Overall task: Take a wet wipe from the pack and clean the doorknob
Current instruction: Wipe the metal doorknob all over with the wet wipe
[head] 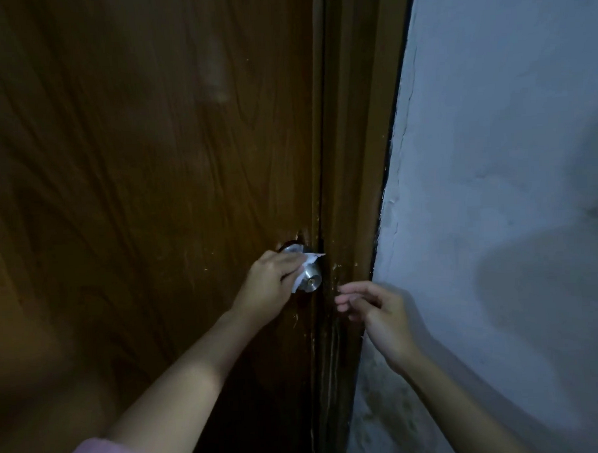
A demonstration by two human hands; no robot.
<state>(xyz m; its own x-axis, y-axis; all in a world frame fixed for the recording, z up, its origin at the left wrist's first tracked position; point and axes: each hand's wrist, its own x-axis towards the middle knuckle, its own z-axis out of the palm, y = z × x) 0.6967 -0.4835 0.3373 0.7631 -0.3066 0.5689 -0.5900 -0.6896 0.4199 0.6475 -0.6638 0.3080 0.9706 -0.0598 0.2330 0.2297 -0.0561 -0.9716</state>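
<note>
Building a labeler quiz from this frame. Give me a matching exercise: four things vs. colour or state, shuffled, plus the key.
Column 1
1. left hand
2. right hand
3. doorknob
4. wall

Column 2
A. pale bluish-white, right of the door frame
B. silver metal, on the brown door
C. empty, fingers loosely curled, off the knob
D. presses a white wet wipe on the knob

Pairs: 1-D, 2-C, 3-B, 4-A
</note>
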